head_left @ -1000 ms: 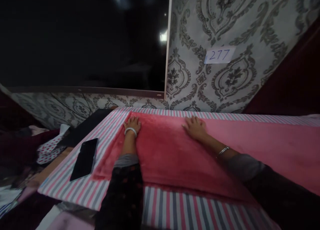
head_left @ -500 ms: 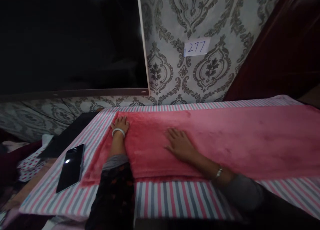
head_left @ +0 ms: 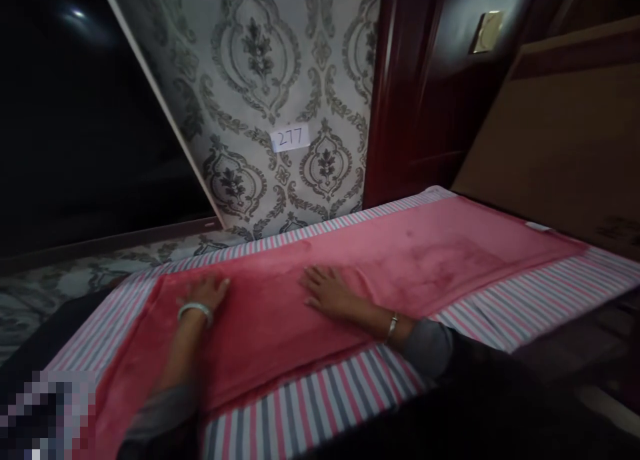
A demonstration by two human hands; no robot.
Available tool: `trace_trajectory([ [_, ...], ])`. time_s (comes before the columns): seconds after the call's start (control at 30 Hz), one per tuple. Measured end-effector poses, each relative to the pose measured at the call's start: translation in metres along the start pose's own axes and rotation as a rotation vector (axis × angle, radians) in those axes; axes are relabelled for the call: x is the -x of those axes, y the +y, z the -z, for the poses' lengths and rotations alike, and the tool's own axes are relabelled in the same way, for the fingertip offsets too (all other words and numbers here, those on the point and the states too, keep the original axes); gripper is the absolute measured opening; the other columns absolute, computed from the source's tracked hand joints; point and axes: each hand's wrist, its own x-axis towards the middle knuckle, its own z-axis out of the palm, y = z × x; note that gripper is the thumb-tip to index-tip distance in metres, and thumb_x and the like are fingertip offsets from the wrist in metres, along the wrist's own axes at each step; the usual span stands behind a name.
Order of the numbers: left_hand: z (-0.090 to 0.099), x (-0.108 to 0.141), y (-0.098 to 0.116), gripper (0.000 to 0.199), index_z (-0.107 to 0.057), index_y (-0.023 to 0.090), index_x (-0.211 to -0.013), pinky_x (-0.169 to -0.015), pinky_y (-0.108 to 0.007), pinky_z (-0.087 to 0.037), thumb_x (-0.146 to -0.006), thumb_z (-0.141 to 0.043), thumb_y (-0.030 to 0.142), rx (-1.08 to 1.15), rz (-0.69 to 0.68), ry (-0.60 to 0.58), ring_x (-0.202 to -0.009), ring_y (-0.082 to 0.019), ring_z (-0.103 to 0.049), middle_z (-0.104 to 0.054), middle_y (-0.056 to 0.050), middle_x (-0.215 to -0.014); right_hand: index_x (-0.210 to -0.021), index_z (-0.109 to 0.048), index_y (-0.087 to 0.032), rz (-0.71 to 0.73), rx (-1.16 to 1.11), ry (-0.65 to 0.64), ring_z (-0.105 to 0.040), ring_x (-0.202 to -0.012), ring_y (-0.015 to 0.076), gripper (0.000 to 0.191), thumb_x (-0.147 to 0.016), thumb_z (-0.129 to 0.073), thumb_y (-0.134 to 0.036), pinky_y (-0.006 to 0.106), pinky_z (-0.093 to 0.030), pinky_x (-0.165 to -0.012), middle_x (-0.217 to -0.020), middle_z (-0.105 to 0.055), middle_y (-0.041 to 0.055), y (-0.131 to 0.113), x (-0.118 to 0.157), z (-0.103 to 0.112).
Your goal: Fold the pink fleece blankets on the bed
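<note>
A long folded pink plush blanket [head_left: 270,327] lies spread over a striped cloth [head_left: 310,403] of pink, grey and white. My left hand [head_left: 207,293], with a pale bangle at the wrist, rests palm down near the blanket's left end, its fingers spread. Flat on the middle of the blanket is my right hand [head_left: 327,292], fingers apart, a thin bracelet on its wrist. Neither hand holds anything. The pile looks darker around the hands and lighter toward the right end, where a small white label [head_left: 537,227] shows at the edge.
Behind the surface is patterned wallpaper [head_left: 260,53] with a paper marked 277 [head_left: 291,137]. A large dark screen [head_left: 85,113] stands at the left. To the right are a dark red door panel [head_left: 415,93] and a large cardboard box [head_left: 565,133]. The lower left corner is pixelated.
My view has turned right, bringing the cardboard box and the blanket's far right end into sight. My left hand has slid inward from the blanket's back left corner; both hands stay flat.
</note>
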Motion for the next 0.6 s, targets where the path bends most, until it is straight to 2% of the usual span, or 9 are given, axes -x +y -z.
trace_trajectory([
  [0.03,-0.002,0.012,0.020,0.066,-0.041,0.026,-0.152,-0.111,-0.071,-0.027,-0.094,-0.033,0.056,0.009,-0.025,-0.042,-0.146,-0.043,-0.028,-0.034,-0.011,-0.161,-0.153,-0.039,-0.027,-0.005,-0.001,0.002,-0.026,-0.148,0.0306,0.058,-0.102,-0.037,-0.054,0.059,-0.024,-0.116,-0.161,-0.031,0.0094,0.004,-0.001,0.000],
  [0.1,-0.008,0.037,0.055,0.066,-0.035,0.027,-0.155,-0.113,-0.071,-0.023,-0.095,-0.034,0.055,0.004,-0.104,-0.092,-0.149,-0.040,-0.022,-0.026,-0.009,-0.164,-0.152,-0.041,-0.029,-0.050,0.028,0.010,-0.027,-0.148,0.0306,0.057,-0.102,-0.037,-0.055,0.058,-0.024,-0.117,-0.160,-0.032,0.0080,0.025,0.005,-0.001],
  [0.2,-0.015,0.061,0.081,0.064,-0.031,0.026,-0.156,-0.114,-0.071,-0.021,-0.098,-0.028,0.051,-0.020,-0.101,-0.096,-0.151,-0.041,-0.017,-0.022,-0.009,-0.166,-0.152,-0.040,-0.029,-0.172,0.099,0.019,-0.027,-0.147,0.0323,0.057,-0.102,-0.036,-0.055,0.060,-0.022,-0.116,-0.161,-0.032,0.0074,0.082,0.032,0.006],
  [0.3,-0.017,0.064,0.080,0.063,-0.029,0.025,-0.157,-0.114,-0.069,-0.021,-0.099,-0.025,0.050,-0.034,-0.099,-0.097,-0.151,-0.040,-0.016,-0.021,-0.009,-0.166,-0.153,-0.040,-0.029,-0.343,0.179,0.020,-0.026,-0.147,0.0338,0.056,-0.102,-0.033,-0.053,0.062,-0.022,-0.115,-0.161,-0.031,0.0087,0.142,0.066,0.019],
  [0.4,-0.018,0.057,0.075,0.064,-0.027,0.025,-0.157,-0.114,-0.067,-0.023,-0.099,-0.022,0.049,-0.054,-0.094,-0.104,-0.151,-0.040,-0.017,-0.020,-0.009,-0.166,-0.154,-0.039,-0.025,-0.519,0.225,0.042,-0.025,-0.147,0.0380,0.060,-0.102,-0.031,-0.054,0.065,-0.026,-0.111,-0.161,-0.028,0.0146,0.177,0.091,0.026],
  [0.43,-0.019,0.055,0.073,0.064,-0.026,0.024,-0.157,-0.114,-0.067,-0.023,-0.099,-0.021,0.049,-0.060,-0.093,-0.102,-0.151,-0.040,-0.017,-0.019,-0.009,-0.167,-0.154,-0.037,-0.025,-0.509,0.219,0.050,-0.025,-0.147,0.0380,0.061,-0.102,-0.031,-0.055,0.064,-0.027,-0.111,-0.162,-0.027,0.0148,0.182,0.096,0.027],
  [0.53,-0.024,0.049,0.071,0.064,-0.026,0.024,-0.158,-0.113,-0.068,-0.024,-0.099,-0.019,0.047,-0.071,-0.093,-0.082,-0.151,-0.040,-0.017,-0.018,-0.009,-0.167,-0.155,-0.035,-0.030,-0.352,0.187,0.053,-0.026,-0.148,0.0325,0.060,-0.102,-0.030,-0.056,0.059,-0.026,-0.114,-0.162,-0.029,0.0086,0.197,0.110,0.026],
  [0.6,-0.028,0.046,0.069,0.064,-0.026,0.023,-0.157,-0.113,-0.067,-0.025,-0.098,-0.020,0.047,-0.073,-0.106,-0.065,-0.151,-0.040,-0.018,-0.019,-0.008,-0.167,-0.154,-0.037,-0.030,-0.385,0.198,0.045,-0.027,-0.147,0.0301,0.057,-0.102,-0.031,-0.053,0.056,-0.026,-0.116,-0.161,-0.031,0.0061,0.217,0.123,0.031],
])
